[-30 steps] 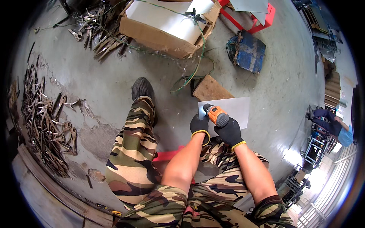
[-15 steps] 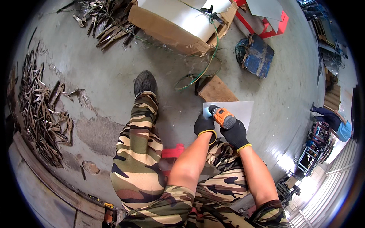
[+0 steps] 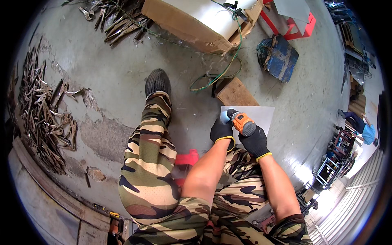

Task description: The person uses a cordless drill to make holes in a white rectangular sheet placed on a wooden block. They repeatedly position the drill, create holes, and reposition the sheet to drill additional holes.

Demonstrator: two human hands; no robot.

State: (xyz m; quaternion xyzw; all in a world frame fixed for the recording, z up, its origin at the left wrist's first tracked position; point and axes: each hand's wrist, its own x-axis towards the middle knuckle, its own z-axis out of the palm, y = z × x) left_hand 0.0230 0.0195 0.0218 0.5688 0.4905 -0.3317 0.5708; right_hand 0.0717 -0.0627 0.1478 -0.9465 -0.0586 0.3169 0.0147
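My right hand (image 3: 254,143), in a black glove with a yellow cuff, is wrapped round an orange and black cordless drill (image 3: 243,123). The drill's chuck points up and left, over the upper left corner of a pale flat sheet (image 3: 263,117). A bluish glow lies on the sheet beside the chuck; the bit's tip is too small to make out. My left hand (image 3: 221,130), gloved alike, is closed at the sheet's left edge, close to the chuck, with its fingertips hidden. Just beyond the sheet's far edge sits a brown wooden block (image 3: 237,92).
Piles of metal tool parts (image 3: 43,118) lie on the floor at left and far left. A cardboard box (image 3: 192,30), a green cable (image 3: 226,71), a worn blue block (image 3: 279,59) and a red stand (image 3: 300,30) are ahead. At far right, a person (image 3: 363,127) stands near racks.
The whole view has shifted slightly. Both hands, the drill and the sheet keep nearly the same arrangement. The person at far right has changed posture a little.
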